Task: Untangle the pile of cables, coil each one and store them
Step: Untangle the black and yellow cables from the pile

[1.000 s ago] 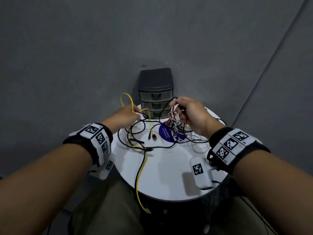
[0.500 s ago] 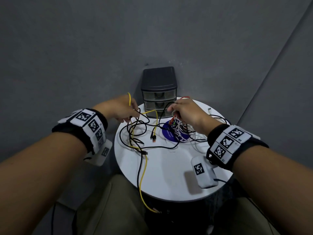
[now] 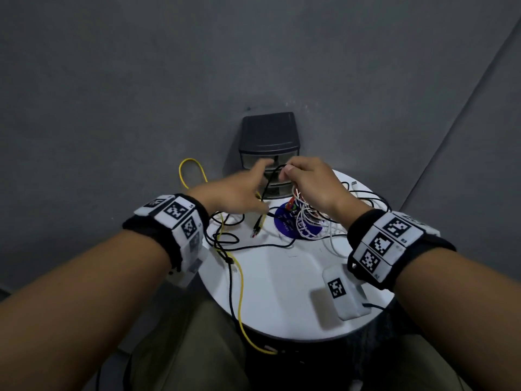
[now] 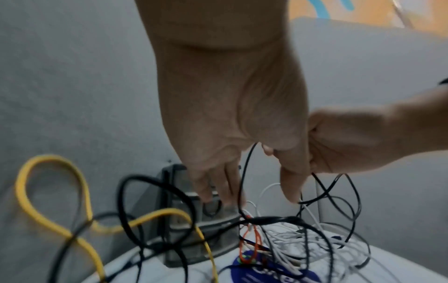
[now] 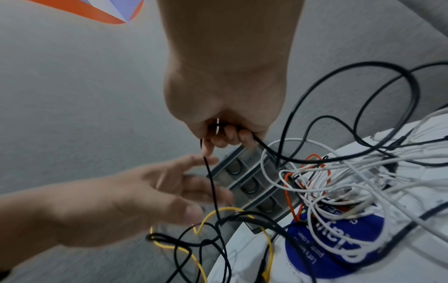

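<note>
A tangle of cables lies on the round white table [image 3: 282, 292]. My right hand [image 3: 307, 182] [image 5: 225, 114] is raised in front of the drawers, its curled fingers pinching a thin black cable [image 3: 267, 182] [image 5: 212, 183] that hangs down into the pile. My left hand [image 3: 242, 190] [image 4: 232, 134] is right beside it, fingers straight, holding nothing; the black cable runs between its thumb and fingers. A yellow cable [image 3: 241, 292] [image 4: 43, 158] loops up at the left and trails off the table's front edge. White cables [image 3: 304, 221] [image 5: 363, 172] and an orange one [image 5: 288, 193] are bunched under my right hand.
A dark three-drawer unit [image 3: 269, 136] [image 5: 249, 183] stands at the table's back edge against the grey wall, drawers shut. A blue round disc [image 3: 283, 228] lies under the white cables. More black cable loops [image 3: 222, 238] lie on the table's left side.
My left hand has let go of the yellow and black cables at the left and moved right, next to my right hand. My right hand has risen a little with the black cable.
</note>
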The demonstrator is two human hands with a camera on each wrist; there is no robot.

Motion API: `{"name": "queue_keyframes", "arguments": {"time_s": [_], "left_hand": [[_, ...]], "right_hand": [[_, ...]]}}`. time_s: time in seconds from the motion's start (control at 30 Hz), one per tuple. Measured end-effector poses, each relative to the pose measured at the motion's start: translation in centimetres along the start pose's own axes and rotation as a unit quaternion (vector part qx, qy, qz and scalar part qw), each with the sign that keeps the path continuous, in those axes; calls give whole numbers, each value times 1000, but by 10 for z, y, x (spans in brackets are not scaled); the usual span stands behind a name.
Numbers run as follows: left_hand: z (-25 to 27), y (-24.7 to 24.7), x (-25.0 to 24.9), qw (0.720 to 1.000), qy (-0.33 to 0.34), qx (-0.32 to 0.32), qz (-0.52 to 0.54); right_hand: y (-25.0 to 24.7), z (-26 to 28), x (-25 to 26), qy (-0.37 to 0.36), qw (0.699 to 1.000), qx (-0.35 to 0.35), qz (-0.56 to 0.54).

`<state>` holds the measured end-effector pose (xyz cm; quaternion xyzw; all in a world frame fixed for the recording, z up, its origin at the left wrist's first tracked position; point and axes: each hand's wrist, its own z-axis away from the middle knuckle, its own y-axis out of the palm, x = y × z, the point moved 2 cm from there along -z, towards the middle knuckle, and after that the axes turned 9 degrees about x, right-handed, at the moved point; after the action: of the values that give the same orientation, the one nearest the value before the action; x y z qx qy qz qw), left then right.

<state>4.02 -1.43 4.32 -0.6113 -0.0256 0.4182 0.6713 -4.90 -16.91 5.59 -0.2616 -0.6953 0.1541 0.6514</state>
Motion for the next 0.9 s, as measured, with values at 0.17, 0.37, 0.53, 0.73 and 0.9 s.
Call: {"name": "queue_keyframes", "arguments": {"time_s": [0.17, 0.37, 0.53, 0.73, 0.9], "left_hand": [[-9, 16, 9, 997, 7, 77, 0], [-10, 8, 13, 999, 41, 4, 0], [-20, 9, 11, 995, 44, -68, 55], [-13, 3, -3, 984, 35, -126, 119], [0, 4, -1, 962, 49, -93, 252]], "right_hand": [[1, 0, 4, -10, 999, -29, 22], [-7, 4, -8, -9, 983, -158, 89], [0, 21, 15, -153, 966, -127, 166], [22, 17, 10, -71, 967, -16, 244], [22, 12, 1, -71, 956, 20, 282]]}}
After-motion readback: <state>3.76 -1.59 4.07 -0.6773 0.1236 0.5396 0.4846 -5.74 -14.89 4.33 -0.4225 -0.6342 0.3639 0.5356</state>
